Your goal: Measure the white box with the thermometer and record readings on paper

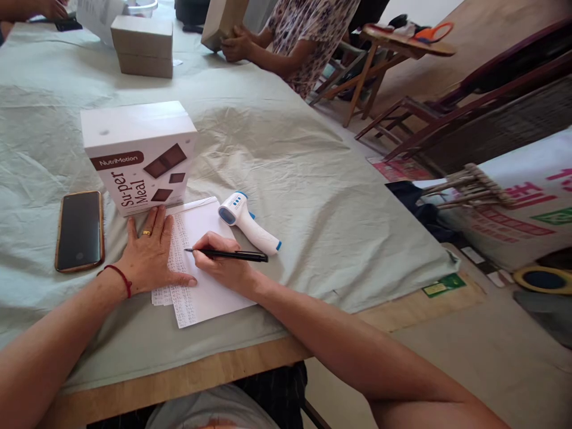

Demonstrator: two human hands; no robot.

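Observation:
My right hand (pixel 223 259) grips a black pen (pixel 239 255), its tip over the white sheet of paper (pixel 205 304). Columns of small writing run down the sheet's left part. Spread flat, my left hand (pixel 149 253) rests on the left edge of the papers, fingers apart, with a ring and a red cord bracelet (pixel 120 279). Just beyond its fingertips stands a white NutriMotion box (pixel 138 155). A white and blue infrared thermometer (pixel 250 224) lies beside the paper, past my right hand. Left of my left hand is a smartphone (pixel 80 231) with a dark screen.
A pale cloth (pixel 286 149) covers the table, wooden edge (pixel 214 369) nearest me. A cardboard box (pixel 143 50) stands at the back; beyond, another person's hands (pixel 236 44) hold a carton (pixel 223 21). Chairs (pixel 420 113), a small table (pixel 402 44) and printed sacks (pixel 522 202) stand right.

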